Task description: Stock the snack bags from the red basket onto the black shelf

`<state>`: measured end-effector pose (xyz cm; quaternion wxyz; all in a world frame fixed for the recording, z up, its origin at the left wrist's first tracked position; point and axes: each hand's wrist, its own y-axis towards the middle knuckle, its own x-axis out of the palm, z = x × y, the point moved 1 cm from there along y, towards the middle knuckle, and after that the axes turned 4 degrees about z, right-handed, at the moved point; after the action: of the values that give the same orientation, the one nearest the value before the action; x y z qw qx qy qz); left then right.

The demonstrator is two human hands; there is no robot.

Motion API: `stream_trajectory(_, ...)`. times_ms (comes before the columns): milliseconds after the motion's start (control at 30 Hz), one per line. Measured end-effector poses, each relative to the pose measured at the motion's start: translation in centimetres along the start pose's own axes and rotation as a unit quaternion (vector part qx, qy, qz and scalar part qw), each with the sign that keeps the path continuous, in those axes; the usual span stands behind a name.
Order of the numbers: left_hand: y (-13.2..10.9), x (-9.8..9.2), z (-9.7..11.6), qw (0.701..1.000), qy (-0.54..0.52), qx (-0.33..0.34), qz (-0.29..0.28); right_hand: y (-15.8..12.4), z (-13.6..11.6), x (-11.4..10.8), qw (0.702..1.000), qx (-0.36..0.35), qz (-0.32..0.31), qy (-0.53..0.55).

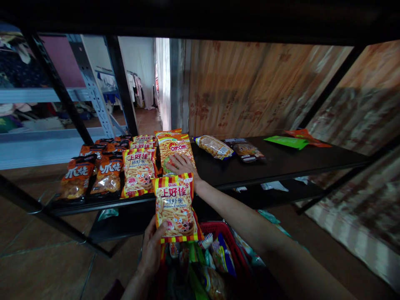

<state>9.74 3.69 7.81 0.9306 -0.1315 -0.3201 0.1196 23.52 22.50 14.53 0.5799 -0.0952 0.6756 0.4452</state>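
My left hand (150, 246) is closed on the lower left edge of a bag of prawn crackers (175, 208), red and yellow striped, held upright in front of the shelf. Stretched forward, my right hand (183, 166) lies with fingers spread on the front of an orange-yellow snack bag (175, 146) standing on the shelf. Left of that bag is a row of matching prawn cracker bags (139, 173), one behind another. Farther left, orange-and-black snack bags (108, 173) stand in rows. The held bag hides part of the shelf edge.
A red basket (215, 227) full of packaged snacks is below my hands. On the black shelf (281, 160) to the right lie a blue-edged snack bag (214, 146), a dark packet (246, 150) and a green packet (286, 142). Black uprights (120, 83) frame the shelf.
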Motion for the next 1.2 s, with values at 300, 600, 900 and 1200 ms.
stream_trajectory(300, 0.3, 0.1, -0.5, 1.0, 0.01, 0.002, 0.005, 0.0, 0.2, 0.2, 1.0, 0.001, -0.004, 0.008)
stream_trajectory(600, -0.1, 0.2, 0.4, 1.0, 0.014, 0.009, 0.005, -0.1, 0.3, 0.0, 1.0, -0.005, 0.013, 0.016)
stream_trajectory(900, 0.5, -0.4, 0.1, 0.999, 0.021, 0.029, -0.003, -3.2, -0.3, -1.2, 0.992, 0.045, 0.091, 0.079)
stream_trajectory(1200, 0.1, 0.5, -0.7, 0.998, 0.041, 0.031, -0.033, -13.5, -4.1, -2.9, 0.907, 0.255, 0.244, 0.229)
